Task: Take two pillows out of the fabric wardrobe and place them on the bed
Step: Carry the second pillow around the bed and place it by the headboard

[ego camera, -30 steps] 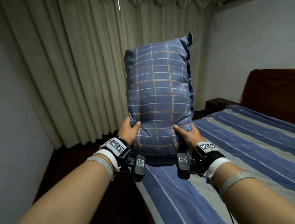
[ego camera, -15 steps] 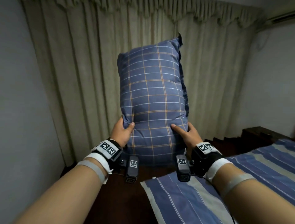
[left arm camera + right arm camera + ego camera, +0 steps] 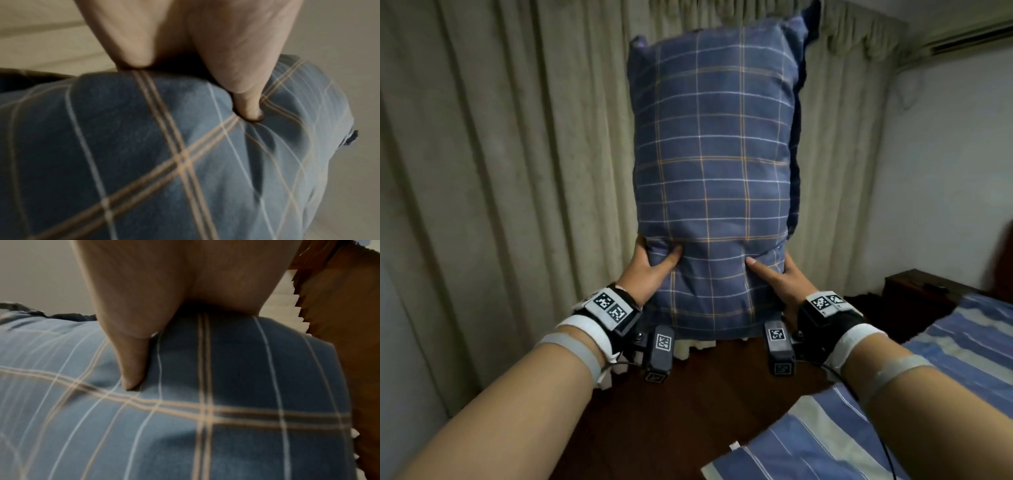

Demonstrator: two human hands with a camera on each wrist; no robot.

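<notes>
A blue plaid pillow with white and orange lines stands upright in the air in front of me, against the curtains. My left hand grips its lower left side, thumb pressed into the front. My right hand grips the lower right side the same way. In the left wrist view the thumb digs into the pillow. The right wrist view has the thumb pressed into the fabric. The other fingers are hidden behind the pillow. The bed with its blue striped cover lies at the lower right.
Beige curtains hang across the wall ahead. A dark wooden nightstand stands beside the bed at right. Dark wooden floor lies below my hands. An air conditioner is mounted high at the right.
The view has swung left and away from the bed, so the headboard is gone from sight. The pillow, still held in both hands, now sits higher and closer in the frame.
</notes>
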